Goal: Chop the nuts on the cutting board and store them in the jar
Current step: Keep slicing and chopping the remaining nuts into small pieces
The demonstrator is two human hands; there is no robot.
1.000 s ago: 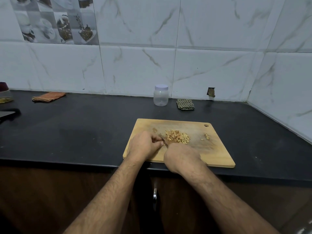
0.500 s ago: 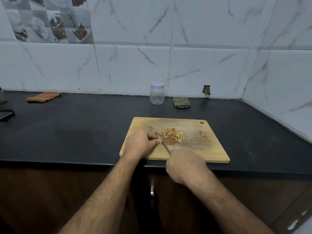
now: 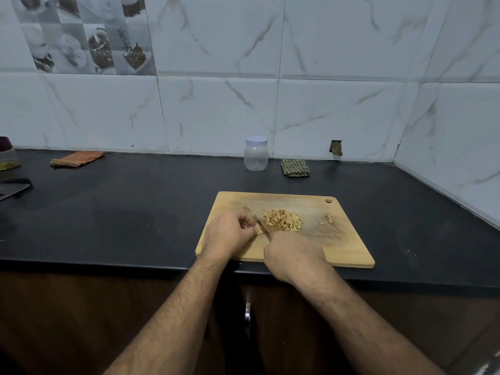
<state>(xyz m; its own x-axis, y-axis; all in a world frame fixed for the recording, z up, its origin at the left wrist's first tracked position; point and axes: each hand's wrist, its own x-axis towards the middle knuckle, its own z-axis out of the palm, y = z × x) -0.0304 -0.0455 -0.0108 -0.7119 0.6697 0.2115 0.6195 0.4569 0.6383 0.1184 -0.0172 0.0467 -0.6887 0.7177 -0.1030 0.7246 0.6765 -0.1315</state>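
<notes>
Nuts point(image 3: 282, 221), already cut into slivers, lie in a heap near the centre of the wooden cutting board point(image 3: 349, 247), with a few loose pieces point(image 3: 330, 217) farther right, below the board's hanging hole. My left hand point(image 3: 230, 234) rests on the left part of the board, fingers curled, fingertips pinching a single nut piece point(image 3: 259, 230) against the wood just left of the heap. My right hand point(image 3: 293, 257) sits at the near edge of the board, fingers closed around the handle of a knife point(image 3: 263, 227); the handle is hidden inside my fist, and only the narrow blade shows, angled up and left toward the pinched piece, between my left fingertips and the heap. Whether the blade edge touches the piece I cannot tell. The board lies on a black countertop point(image 3: 135, 217), its near edge close to the counter's front edge. The jar point(image 3: 256, 157), clear plastic with a white lid on, stands upright at the back of the counter against the tiled wall, well apart from the board. Just to its right lies a folded green checked cloth point(image 3: 295, 167). A folded orange striped cloth point(image 3: 77, 158) lies far to the left, also near the wall.
</notes>
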